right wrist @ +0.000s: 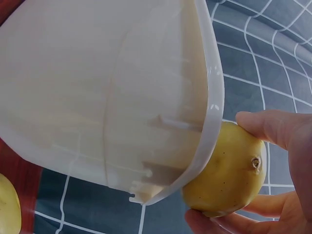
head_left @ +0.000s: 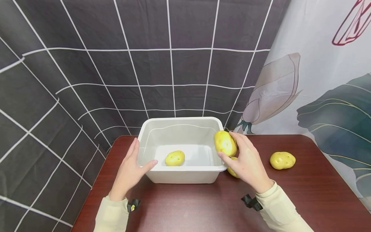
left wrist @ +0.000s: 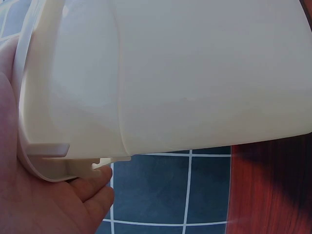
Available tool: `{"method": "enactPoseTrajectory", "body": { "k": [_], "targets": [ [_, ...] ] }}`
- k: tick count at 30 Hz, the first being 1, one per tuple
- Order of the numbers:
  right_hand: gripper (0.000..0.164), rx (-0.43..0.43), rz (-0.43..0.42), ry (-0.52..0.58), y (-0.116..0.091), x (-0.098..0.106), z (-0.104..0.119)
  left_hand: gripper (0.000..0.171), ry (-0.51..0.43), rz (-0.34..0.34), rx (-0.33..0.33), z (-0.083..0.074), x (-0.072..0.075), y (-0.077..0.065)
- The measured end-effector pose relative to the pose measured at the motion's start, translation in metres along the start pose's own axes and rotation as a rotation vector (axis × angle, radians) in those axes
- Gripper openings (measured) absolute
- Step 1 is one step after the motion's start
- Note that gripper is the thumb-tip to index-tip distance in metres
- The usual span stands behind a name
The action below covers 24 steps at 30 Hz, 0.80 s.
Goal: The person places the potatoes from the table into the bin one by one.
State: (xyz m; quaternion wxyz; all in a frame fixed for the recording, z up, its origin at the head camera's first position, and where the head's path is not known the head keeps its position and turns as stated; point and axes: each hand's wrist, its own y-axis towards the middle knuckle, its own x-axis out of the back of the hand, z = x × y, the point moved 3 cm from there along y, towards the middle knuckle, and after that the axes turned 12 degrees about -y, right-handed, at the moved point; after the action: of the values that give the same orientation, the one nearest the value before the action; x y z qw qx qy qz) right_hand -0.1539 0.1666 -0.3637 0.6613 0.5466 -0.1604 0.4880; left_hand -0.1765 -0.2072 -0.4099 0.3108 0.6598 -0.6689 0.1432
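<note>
A light grey plastic tub [head_left: 185,176] stands on the table, with one yellow potato [head_left: 175,158] lying on its floor. My left hand [head_left: 130,170] holds the tub at its left near corner, thumb over the rim and fingers along the outer side; in the left wrist view the fingertips [left wrist: 100,187] reach under the rim. At the tub's right edge, my right hand [head_left: 246,161] grips a second potato [head_left: 224,142] between thumb and fingers, level with the rim. Another potato [head_left: 233,170] lies beside the tub, partly hidden under the right hand.
One more potato [head_left: 282,160] rests on the red-brown wooden table [head_left: 191,206] at the right. Behind the table hangs a dark cloth with a white grid [head_left: 188,67], and a pale flowered curtain [head_left: 318,96] hangs at the right.
</note>
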Motion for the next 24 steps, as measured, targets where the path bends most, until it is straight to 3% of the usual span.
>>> {"method": "enactPoseTrajectory", "body": {
  "k": [24],
  "targets": [
    [0.068,0.008,0.037,-0.012,0.001,-0.011,0.015,0.108,-0.002,-0.001,-0.005,0.000,0.000,-0.001]
  ]
}}
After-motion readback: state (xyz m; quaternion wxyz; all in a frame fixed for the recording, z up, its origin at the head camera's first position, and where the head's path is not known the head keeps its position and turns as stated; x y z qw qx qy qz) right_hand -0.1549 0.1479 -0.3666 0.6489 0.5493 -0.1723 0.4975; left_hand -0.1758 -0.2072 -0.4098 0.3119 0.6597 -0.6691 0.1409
